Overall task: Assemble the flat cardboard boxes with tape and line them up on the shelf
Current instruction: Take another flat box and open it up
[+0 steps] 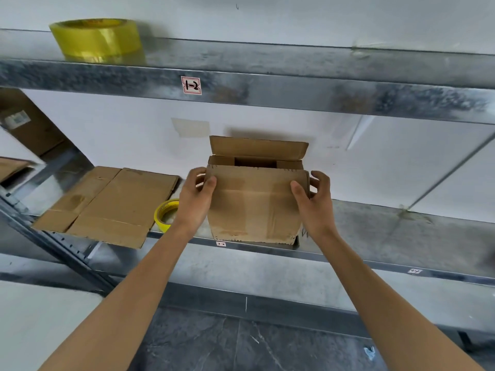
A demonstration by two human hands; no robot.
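Progress: 1 box (254,204) erected, standing at shelf (401,231) front edge, top flaps open | left hand (197,194), right hand (312,202) each grip 1 side | left: flat cardboard (107,204) beside tape roll (166,214), unassembled; line-up pending.

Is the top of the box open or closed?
Open. The back flap of the box stands up, and a dark gap shows inside.

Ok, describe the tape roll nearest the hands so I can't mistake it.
On the middle shelf, look between the flattened cardboard and the left hand gripping the open box. The small tape roll lies there, a thin yellow ring, unlike the fat roll on the top shelf.
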